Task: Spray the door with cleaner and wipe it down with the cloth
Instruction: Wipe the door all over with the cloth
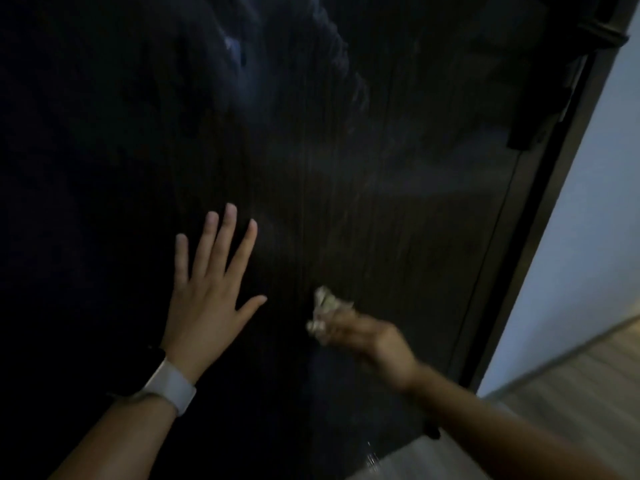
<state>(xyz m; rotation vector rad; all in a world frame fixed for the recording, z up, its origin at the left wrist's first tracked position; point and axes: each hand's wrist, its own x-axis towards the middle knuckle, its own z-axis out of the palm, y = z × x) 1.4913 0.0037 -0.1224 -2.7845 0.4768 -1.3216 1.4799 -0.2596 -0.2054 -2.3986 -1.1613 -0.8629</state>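
Reaching in from the lower edge, two bare forearms extend toward a dark brown wood-grain door (346, 168). Nearest, the left wrist carries a pale grey watch strap (171, 384). Beyond it, the left hand (207, 289) lies flat against the door panel, fingers straight and spread, thumb angled out to the right, grasping nothing. To its right and slightly lower, the right hand (349, 329), motion-blurred, is bent at the wrist with its fingers clenched around a small crumpled pale cloth (323, 308); the cloth protrudes from the upper left of the fist and appears pressed to the door, between the two hands. Faint hazy streaks and vertical grain lines mark the door surface above the cloth. Farther up at the right edge, a dark door handle (602, 32) projects. Past the door's edge stand a pale blue-white wall (595, 220) and light wood-look flooring (571, 386).
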